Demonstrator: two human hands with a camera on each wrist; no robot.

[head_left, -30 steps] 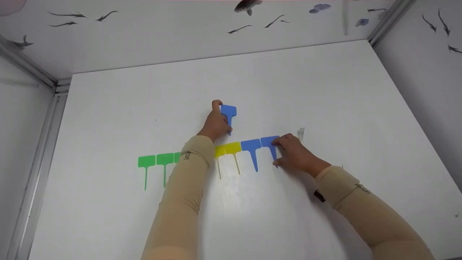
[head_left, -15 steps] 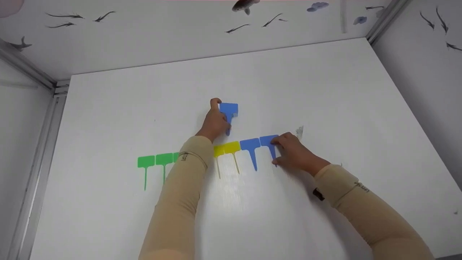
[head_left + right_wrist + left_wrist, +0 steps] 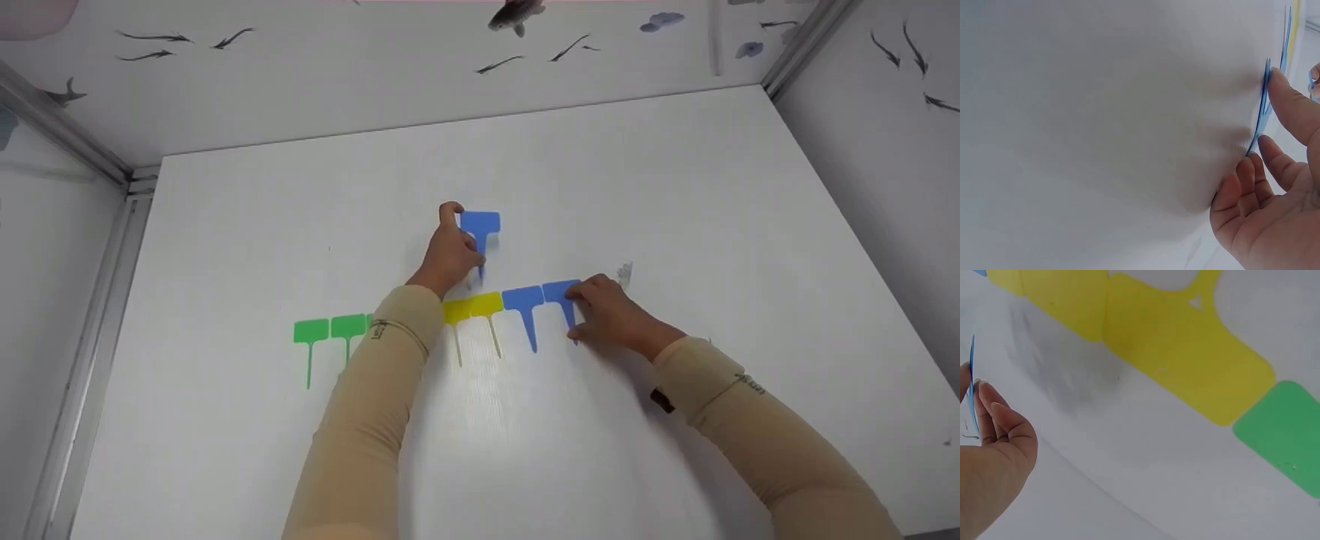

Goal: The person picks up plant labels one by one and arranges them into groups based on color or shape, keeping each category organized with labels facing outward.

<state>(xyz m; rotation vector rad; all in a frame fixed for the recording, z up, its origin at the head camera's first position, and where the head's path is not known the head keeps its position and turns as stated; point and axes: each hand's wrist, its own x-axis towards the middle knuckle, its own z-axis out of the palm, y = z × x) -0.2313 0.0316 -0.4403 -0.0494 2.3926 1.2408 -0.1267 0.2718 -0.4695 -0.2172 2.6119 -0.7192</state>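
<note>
In the head view my left hand (image 3: pixel 448 251) pinches a blue T-shaped plant label (image 3: pixel 480 223) above the white table, beyond the row. The left wrist view shows that label (image 3: pixel 972 391) edge-on between thumb and fingers. My right hand (image 3: pixel 611 311) holds the blue plant label (image 3: pixel 556 292) at the row's right end, fingers at its head and thumb near its stem tip. Seen from the right wrist, thin blue edges (image 3: pixel 1262 101) lie layered there; I cannot tell how many labels. Beside it lie another blue label (image 3: pixel 523 298), yellow labels (image 3: pixel 486 304) and green labels (image 3: pixel 311 330).
The left sleeve (image 3: pixel 367 390) covers the middle of the row. A white table (image 3: pixel 225 465) carries everything, with a smudge (image 3: pixel 625 274) beyond my right hand. White walls with fish drawings (image 3: pixel 517 16) and metal frame rails (image 3: pixel 97 360) border it.
The blue label in my left hand has turned slightly and shows as a single label with its head to the right. My right hand stays in place. The head view has shifted a little.
</note>
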